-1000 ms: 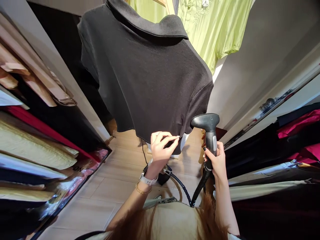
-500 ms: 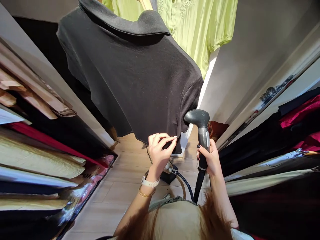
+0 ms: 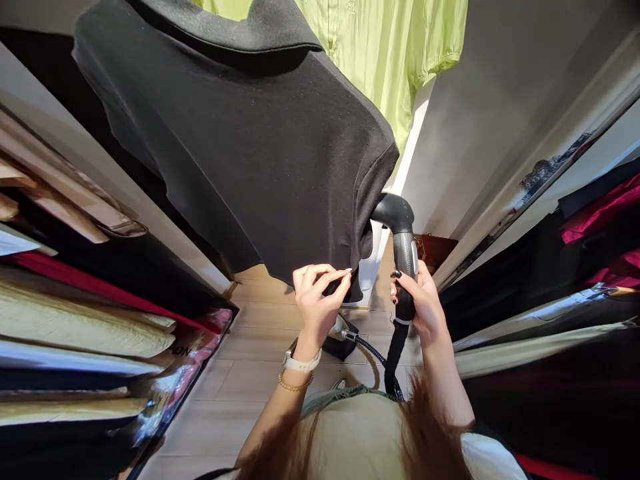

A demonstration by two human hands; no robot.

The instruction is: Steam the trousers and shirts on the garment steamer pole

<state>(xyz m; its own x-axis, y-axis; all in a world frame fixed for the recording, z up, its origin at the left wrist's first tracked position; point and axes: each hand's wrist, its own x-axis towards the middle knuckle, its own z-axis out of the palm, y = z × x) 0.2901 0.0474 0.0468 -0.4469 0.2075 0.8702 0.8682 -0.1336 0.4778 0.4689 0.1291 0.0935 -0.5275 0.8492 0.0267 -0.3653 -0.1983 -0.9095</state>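
Note:
A black collared shirt (image 3: 250, 153) hangs in front of me. My left hand (image 3: 317, 300) pinches its bottom hem at the right corner, fingers closed on the cloth. My right hand (image 3: 423, 303) is wrapped round the handle of a black garment steamer (image 3: 400, 237). The steamer's head rests against the shirt's right side, just below the sleeve. Its black hose (image 3: 373, 353) runs down to the steamer base (image 3: 340, 337) on the floor.
A lime-green blouse (image 3: 380, 47) hangs behind the black shirt. Folded fabrics and garments fill shelves on the left (image 3: 75, 313) and the right (image 3: 575, 280). A narrow strip of wooden floor (image 3: 235, 373) runs between them. A white wall panel (image 3: 490, 113) stands at the right.
The steamer has moved up and left, from beside the hem to against the shirt's side under the sleeve. My left hand keeps its pinch on the hem. The view has shifted right.

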